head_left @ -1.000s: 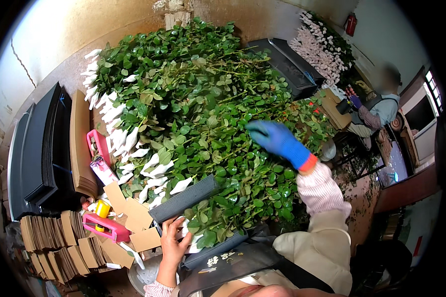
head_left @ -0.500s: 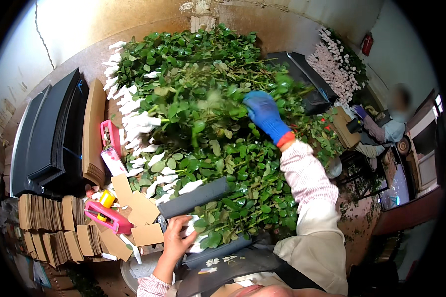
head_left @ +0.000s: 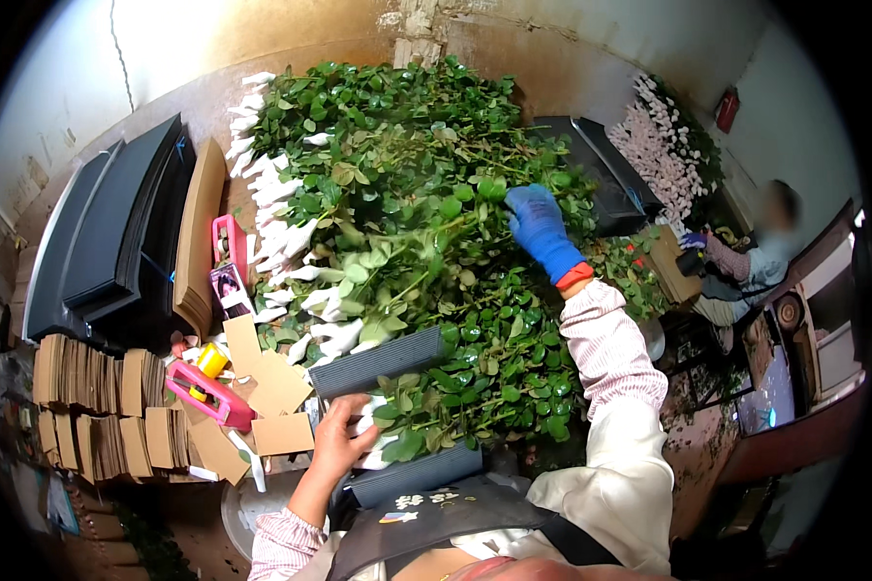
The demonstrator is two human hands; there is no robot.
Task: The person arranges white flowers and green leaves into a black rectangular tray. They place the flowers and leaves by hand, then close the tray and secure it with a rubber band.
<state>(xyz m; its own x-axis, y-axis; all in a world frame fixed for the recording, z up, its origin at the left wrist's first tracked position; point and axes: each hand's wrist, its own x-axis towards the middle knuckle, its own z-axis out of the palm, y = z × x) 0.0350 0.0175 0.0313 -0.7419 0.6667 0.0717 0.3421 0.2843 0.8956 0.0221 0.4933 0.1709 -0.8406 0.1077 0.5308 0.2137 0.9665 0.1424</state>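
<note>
I see the right hand (head_left: 541, 229), in a blue rubber glove, fingers curled closed into leafy rose stems (head_left: 407, 232) heaped on the table at 12 o'clock. The bare left hand (head_left: 344, 441) grips a ribbed dark corrugated sheet (head_left: 383, 360) wrapping a bunch at 6 o'clock.

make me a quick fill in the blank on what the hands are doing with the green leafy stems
1. The right hand, reaching into the big pile of green leafy stems, wears a ____ glove.
2. The bare left hand grips a small bunch of stems lying between two dark ____ sheets.
3. The pink tape dispenser lies on the person's ____ side.

Missing words: blue; corrugated; left
</note>
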